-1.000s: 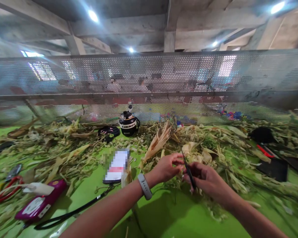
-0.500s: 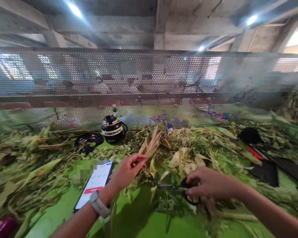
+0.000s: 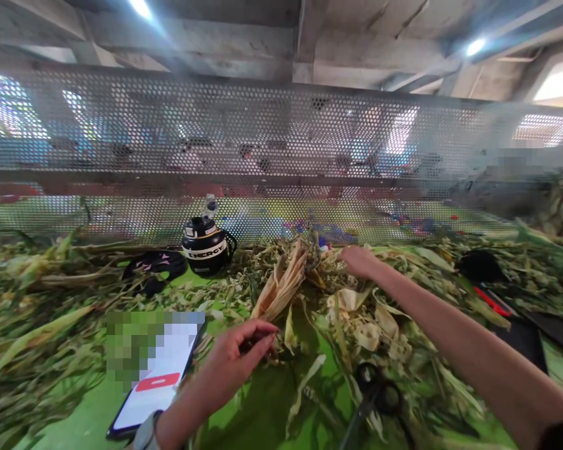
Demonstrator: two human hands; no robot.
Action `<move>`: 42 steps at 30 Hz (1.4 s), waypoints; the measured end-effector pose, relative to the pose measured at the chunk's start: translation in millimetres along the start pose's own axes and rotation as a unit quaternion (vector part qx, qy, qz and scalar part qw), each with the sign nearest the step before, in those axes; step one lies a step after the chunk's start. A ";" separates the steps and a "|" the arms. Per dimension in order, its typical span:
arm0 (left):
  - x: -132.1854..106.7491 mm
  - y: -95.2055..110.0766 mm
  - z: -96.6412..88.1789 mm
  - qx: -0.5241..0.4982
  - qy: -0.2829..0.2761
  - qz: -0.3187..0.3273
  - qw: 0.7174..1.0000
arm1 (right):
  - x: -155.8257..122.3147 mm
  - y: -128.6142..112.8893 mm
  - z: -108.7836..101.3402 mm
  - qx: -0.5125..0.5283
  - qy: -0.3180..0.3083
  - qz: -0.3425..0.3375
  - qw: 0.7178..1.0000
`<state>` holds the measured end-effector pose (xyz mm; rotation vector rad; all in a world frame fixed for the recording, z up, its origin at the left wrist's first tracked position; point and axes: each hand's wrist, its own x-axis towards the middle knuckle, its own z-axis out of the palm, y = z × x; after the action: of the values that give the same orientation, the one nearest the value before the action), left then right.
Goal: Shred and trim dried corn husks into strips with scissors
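Nearest, a pair of scissors [image 3: 375, 394] lies on the green counter [image 3: 258, 390], handles outward and out of both hands, so no cutting is under way. To the left is a phone [image 3: 145, 406], its screen lit. The left hand [image 3: 237, 350] rests low over the counter beside it, wrist forward, fingers curled and thumb drawn in towards the fingertips; whether a thin strip is caught between them, I cannot tell. Just past those fingers lies a bundle of dry husks [image 3: 281, 284], lengthwise, its far end fanned out. The bundle looks gathered, while a great deal of leaf remains loose and unsorted on either side; by that, the work seems only partway along.

Farther off, the right arm stretches out long and slanting over a pale heap of husks [image 3: 351, 306]. The right hand [image 3: 356, 259] is at the far leaves, palm down; its fingertips are blurred, so its grip cannot be told. Behind stand a black jug [image 3: 206, 247] and a perforated metal screen [image 3: 272, 137].
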<state>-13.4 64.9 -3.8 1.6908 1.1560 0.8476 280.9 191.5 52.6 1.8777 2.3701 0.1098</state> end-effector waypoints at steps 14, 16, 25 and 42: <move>-11.7 23.7 6.3 -0.106 0.003 -0.014 0.994 | -76.0 42.8 -59.8 -0.032 0.127 0.161 0.978; -16.8 29.4 11.8 -0.119 -0.006 0.001 0.993 | -101.6 34.9 -60.6 0.098 0.166 0.157 0.969; -38.6 77.6 51.8 -0.173 -0.019 0.069 0.982 | -195.6 -82.6 -50.6 0.707 0.138 0.064 0.691; -44.3 29.9 28.7 -0.175 0.112 0.022 0.978 | -207.3 -73.6 25.2 0.193 0.049 -0.017 0.980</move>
<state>7.2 9.8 11.1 1.3603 1.0447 1.2186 260.1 -27.6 27.6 2.0267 2.6433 -0.2875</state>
